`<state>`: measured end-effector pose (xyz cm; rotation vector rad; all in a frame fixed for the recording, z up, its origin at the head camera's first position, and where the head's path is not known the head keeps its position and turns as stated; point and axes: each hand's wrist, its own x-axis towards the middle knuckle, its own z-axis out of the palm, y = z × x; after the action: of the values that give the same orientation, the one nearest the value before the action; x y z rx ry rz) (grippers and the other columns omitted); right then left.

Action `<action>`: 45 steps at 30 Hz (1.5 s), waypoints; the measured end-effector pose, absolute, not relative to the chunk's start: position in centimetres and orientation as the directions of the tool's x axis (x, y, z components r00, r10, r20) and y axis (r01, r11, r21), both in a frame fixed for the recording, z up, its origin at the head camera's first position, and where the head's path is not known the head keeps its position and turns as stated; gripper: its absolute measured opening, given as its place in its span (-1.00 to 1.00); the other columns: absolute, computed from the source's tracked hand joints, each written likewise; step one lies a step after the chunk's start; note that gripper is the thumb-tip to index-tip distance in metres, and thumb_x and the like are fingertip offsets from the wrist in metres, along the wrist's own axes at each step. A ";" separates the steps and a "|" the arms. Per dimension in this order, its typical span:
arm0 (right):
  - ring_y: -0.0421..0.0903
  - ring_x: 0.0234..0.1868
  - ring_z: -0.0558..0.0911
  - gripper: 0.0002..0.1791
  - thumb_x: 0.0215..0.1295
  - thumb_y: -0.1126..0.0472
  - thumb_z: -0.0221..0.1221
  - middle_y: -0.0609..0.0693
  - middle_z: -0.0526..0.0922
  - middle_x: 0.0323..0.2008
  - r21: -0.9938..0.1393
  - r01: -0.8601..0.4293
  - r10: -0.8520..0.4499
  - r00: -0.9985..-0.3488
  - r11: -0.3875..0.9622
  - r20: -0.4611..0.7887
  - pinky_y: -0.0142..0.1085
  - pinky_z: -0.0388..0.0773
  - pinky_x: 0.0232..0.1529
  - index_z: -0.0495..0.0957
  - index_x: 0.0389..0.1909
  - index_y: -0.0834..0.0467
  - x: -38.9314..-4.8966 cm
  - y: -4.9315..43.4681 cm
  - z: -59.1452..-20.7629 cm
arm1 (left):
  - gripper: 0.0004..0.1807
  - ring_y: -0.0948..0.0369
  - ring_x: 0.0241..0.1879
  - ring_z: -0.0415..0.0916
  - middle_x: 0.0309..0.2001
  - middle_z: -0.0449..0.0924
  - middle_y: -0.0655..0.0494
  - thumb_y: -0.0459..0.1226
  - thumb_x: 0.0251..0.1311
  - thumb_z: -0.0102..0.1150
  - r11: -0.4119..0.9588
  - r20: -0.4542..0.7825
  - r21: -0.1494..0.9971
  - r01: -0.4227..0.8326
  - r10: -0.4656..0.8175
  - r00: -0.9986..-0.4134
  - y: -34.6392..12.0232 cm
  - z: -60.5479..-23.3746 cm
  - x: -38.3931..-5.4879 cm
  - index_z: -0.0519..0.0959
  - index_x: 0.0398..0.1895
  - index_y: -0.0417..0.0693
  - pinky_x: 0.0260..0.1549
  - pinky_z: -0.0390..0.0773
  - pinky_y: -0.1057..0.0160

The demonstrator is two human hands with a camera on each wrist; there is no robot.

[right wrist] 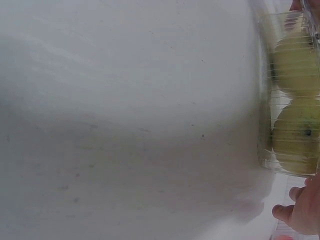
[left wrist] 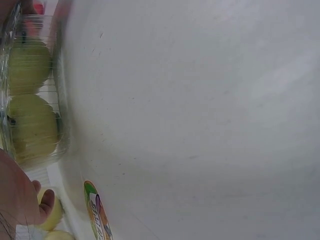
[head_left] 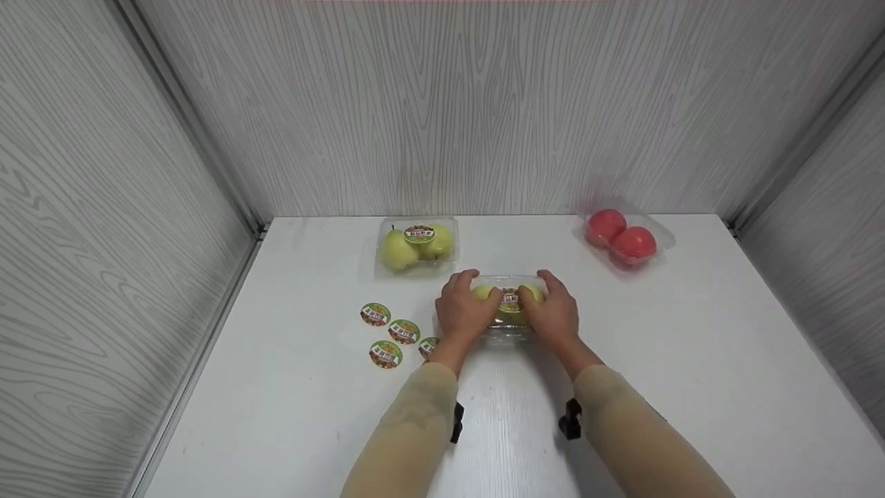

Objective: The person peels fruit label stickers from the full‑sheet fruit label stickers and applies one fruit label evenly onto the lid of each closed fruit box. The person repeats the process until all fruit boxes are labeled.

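And here at the middle of the white surface [head_left: 691, 360] sits a clear box [head_left: 509, 336], two pears [left wrist: 32, 125] showing through its wall, and both hands are on it! The left hand [head_left: 464, 309] grips from nine o'clock, the right hand [head_left: 556, 312] from three, each part-closed around its end, thumbs pressed on top either side of an oval label [head_left: 509, 300]. Look out to ten o'clock: a second box [head_left: 416, 272], pears inside, a label [head_left: 420, 234] on its lid. Over at two o'clock, a clear tray [head_left: 662, 236] carries two red fruits [head_left: 632, 243]. And at eight to nine o'clock lie four loose stickers [head_left: 386, 354], one partly hidden by the left wrist.
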<state>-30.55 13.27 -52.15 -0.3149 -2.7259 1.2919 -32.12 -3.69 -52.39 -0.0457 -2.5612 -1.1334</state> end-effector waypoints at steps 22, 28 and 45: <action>0.18 0.59 0.28 -0.14 0.52 -0.28 0.08 0.20 0.32 0.57 -0.765 0.110 0.180 -0.984 0.635 0.008 0.06 0.17 0.57 0.23 0.63 0.15 -29.7 13.6 -52.0 | -0.32 -0.02 0.22 0.61 0.22 0.66 -0.02 0.10 0.18 0.42 0.664 0.253 0.732 0.152 -0.059 -0.966 -4.2 -51.7 -31.5 0.65 0.26 -0.12 0.17 0.55 -0.07; 0.24 0.57 0.29 -0.08 0.51 -0.31 0.09 0.27 0.31 0.56 -0.763 0.084 0.123 -0.992 0.640 -0.006 0.10 0.19 0.55 0.17 0.65 0.16 -29.5 13.9 -51.9 | -0.26 -0.04 0.32 0.52 0.30 0.62 -0.05 0.16 0.19 0.40 0.674 0.211 0.727 0.127 -0.043 -0.977 -4.6 -51.3 -31.1 0.63 0.32 -0.10 0.28 0.47 -0.09; 0.25 0.51 0.38 -0.05 0.44 -0.26 0.21 0.29 0.37 0.52 -0.759 0.051 0.111 -0.993 0.650 0.029 0.13 0.27 0.50 0.18 0.65 0.18 -28.2 13.6 -52.3 | -0.21 -0.04 0.32 0.53 0.32 0.60 -0.08 0.15 0.12 0.40 0.696 0.273 0.695 0.182 -0.021 -0.962 -4.8 -52.0 -29.9 0.61 0.34 -0.12 0.21 0.53 -0.10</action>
<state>-28.18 13.63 -52.28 -0.1369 -2.7867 1.2783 -29.92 -4.82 -52.03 -0.1282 -2.6472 -1.1251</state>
